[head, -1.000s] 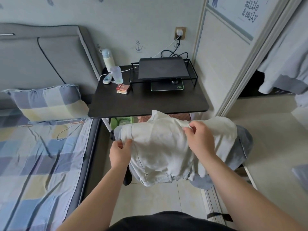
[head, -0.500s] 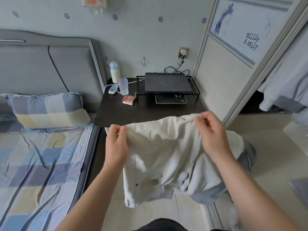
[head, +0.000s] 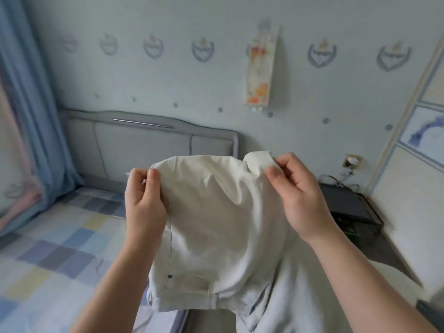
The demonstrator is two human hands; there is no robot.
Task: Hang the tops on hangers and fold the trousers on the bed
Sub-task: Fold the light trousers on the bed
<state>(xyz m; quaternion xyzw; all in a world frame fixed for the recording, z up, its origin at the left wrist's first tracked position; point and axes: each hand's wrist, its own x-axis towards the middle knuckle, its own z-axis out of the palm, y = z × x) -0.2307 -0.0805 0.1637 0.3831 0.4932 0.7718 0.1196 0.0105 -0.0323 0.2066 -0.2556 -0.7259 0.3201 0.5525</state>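
So the cream trousers (head: 216,224) hang in the air just beside the bed (head: 60,248), left hand (head: 144,203) and right hand (head: 298,195) each pinching the top edge, so I'd say folding's barely begun, nothing folded on the bed yet.

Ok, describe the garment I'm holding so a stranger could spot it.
Start at the grey padded headboard. In front of it, the left hand and right hand pinch cream trousers up by one edge. Unlike the checked bedding beside them, they are plain, with a dark rivet.
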